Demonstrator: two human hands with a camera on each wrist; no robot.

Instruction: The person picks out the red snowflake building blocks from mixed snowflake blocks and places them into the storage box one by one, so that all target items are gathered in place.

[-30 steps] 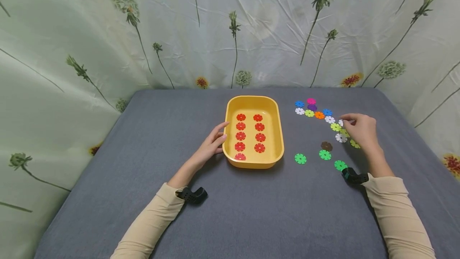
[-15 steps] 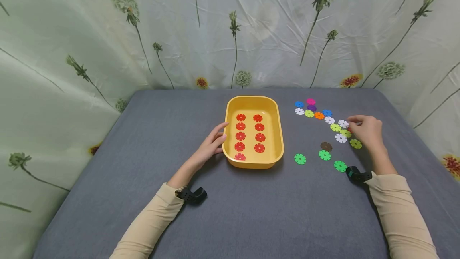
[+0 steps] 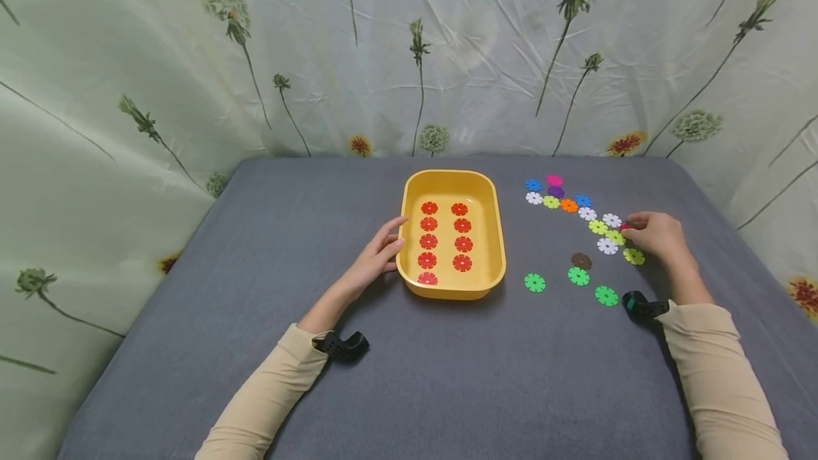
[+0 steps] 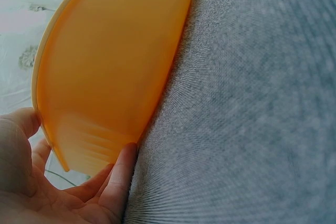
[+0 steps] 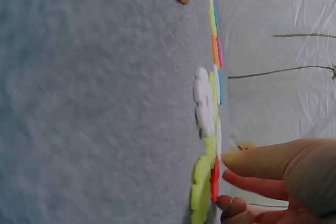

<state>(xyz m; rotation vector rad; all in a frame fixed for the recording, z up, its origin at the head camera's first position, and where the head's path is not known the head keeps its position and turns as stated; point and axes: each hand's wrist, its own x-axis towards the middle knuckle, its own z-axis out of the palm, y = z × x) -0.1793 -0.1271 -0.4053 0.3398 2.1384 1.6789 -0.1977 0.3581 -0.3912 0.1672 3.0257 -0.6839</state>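
A yellow plastic bin (image 3: 495, 233) stands upright on the table, with two columns of red snowflake building discs (image 3: 463, 243) inside. My left hand (image 3: 371, 258) rests against its left side, fingertips touching the rim and outer wall; the left wrist view shows the fingers fairly straight on the bin's side (image 4: 115, 51). At the right, my right hand (image 3: 658, 236) has its thumb and fingertips at opposite edges of a red snowflake disc (image 5: 214, 179). This disc touches the lime disc (image 5: 199, 190) in a branching line of discs; in the head view the hand partly hides it.
White (image 3: 607, 246), lime (image 3: 634, 256), orange (image 3: 569, 205), blue (image 3: 533, 185), pink (image 3: 554, 180) and purple discs lie in the line. A brown disc (image 3: 581, 261) and several green discs (image 3: 535, 282) lie nearer. Floral cloth (image 3: 358, 55) hangs behind the grey table (image 3: 473, 375).
My right hand has drawn back from a white disc, moving right and slightly nearer to me, onto the red disc. The white disc now lies uncovered. The left hand and bin have stayed put.
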